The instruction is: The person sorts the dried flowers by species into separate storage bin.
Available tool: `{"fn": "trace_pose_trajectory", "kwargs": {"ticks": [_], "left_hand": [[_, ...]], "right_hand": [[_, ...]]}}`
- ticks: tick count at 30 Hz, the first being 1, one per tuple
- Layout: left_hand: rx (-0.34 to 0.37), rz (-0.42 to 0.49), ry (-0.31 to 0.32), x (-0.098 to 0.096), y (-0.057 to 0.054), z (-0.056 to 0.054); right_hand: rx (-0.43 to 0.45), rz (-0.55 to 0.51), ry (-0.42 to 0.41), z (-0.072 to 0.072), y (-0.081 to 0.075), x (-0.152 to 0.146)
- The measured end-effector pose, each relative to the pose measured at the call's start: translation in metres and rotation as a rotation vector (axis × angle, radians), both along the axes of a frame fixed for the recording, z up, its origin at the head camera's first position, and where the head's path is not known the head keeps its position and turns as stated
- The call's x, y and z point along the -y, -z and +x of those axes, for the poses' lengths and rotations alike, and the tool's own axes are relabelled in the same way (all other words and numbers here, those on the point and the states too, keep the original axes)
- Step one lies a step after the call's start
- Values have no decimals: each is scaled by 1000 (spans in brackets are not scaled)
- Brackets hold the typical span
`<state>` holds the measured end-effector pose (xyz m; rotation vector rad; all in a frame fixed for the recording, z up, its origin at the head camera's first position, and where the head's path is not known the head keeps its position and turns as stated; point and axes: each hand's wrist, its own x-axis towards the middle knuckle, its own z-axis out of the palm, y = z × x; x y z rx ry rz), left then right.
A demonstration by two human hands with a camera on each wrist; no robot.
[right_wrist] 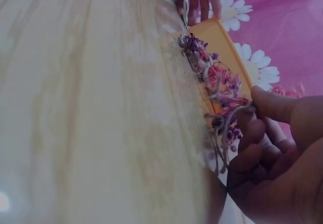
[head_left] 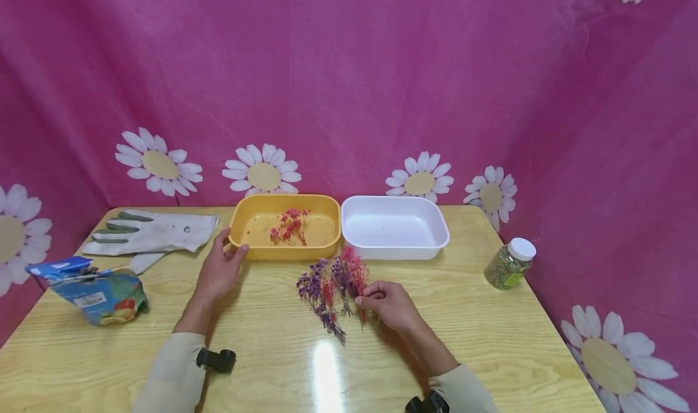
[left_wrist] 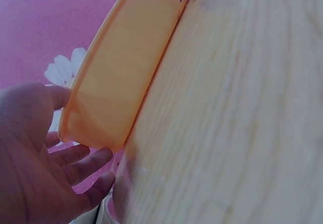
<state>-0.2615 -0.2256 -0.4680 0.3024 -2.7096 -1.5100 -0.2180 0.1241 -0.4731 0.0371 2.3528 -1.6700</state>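
In the head view, my left hand (head_left: pixel 220 270) holds the near left corner of a yellow plastic tub (head_left: pixel 283 253). The left wrist view has the thumb at the tub's rim and fingers (left_wrist: pixel 86 164) along its end. Red dried flower sprigs (head_left: pixel 291 225) lie inside the tub. Between thumb and forefinger, my right hand (head_left: pixel 389 304) pinches stems of pink dried flowers (head_left: pixel 354 270) in front of the tubs. Purple dried flowers (head_left: pixel 312 284), mixed with pink ones, lie on the table just left of that hand. The right wrist view shows their thin stems (right_wrist: pixel 222 133) crossing.
A white tub (head_left: pixel 395 252) stands against the yellow one's right side. White work gloves (head_left: pixel 163 231) and a blue pouch (head_left: pixel 100 295) are on the left of the table (head_left: pixel 262 352). At the right edge stands a white-lidded jar (head_left: pixel 507 267). A pink flowered cloth (head_left: pixel 338 86) hangs behind.
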Motion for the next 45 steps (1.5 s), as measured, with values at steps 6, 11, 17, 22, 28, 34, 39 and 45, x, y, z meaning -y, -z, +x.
{"fn": "trace_pose_trajectory", "kwargs": {"ticks": [6, 11, 17, 22, 28, 34, 39, 45], "left_hand": [[0, 5, 4, 0, -1, -1], [-6, 6, 4, 1, -1, -1], [7, 8, -1, 0, 0, 0], [6, 6, -1, 1, 1, 0], [-12, 5, 0, 1, 2, -1], [-4, 2, -6, 1, 0, -2], [17, 10, -1, 1, -1, -1], [27, 6, -4, 1, 1, 0]], "right_hand": [[-42, 9, 9, -2, 0, 0], [-40, -2, 21, -1, -3, 1], [-35, -34, 35, -3, -6, 3], [-59, -50, 25, -13, -12, 8], [-144, -18, 18, -34, -26, 20], [-158, -1, 1, -54, -42, 31], [-141, -17, -37, -68, -50, 42], [-134, 15, -54, -84, -56, 54]]}}
